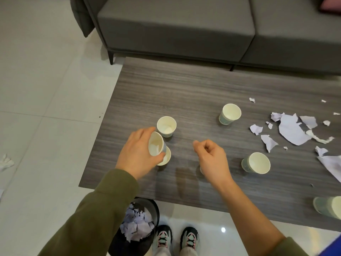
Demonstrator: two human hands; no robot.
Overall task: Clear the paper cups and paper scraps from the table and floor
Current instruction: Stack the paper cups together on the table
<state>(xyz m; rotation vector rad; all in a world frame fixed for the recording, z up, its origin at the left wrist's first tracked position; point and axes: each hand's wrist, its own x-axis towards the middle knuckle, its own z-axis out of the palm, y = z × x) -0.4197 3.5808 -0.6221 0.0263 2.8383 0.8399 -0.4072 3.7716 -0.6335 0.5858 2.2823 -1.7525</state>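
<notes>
Head camera, looking down: a person in olive sleeves stands at a dark wood-grain coffee table (184, 89). At left centre of the frame the left hand (136, 154) grips a tilted paper cup (156, 144), fingers and thumb curled round its wall and its mouth turned toward the camera. It sits just over a second cup (167, 159) standing on the table. A third cup (166, 125) stands upright just behind them. The right hand (210, 157) hovers at centre frame, fingers curled inward with nothing visible in them. To its right a near cup (256, 162) stands on the table, and a far cup (230, 114) stands above it in the frame. A tipped cup (327, 206) lies on its side at the lower right edge. Torn paper scraps (293, 130) litter the table's right side. On the pale tile floor, a crumpled scrap (6, 161) lies at the far left edge. A black bin (118, 244) at bottom centre, beside the person's shoes (175, 239), holds torn paper. A grey sofa (175, 24) fills the top.
</notes>
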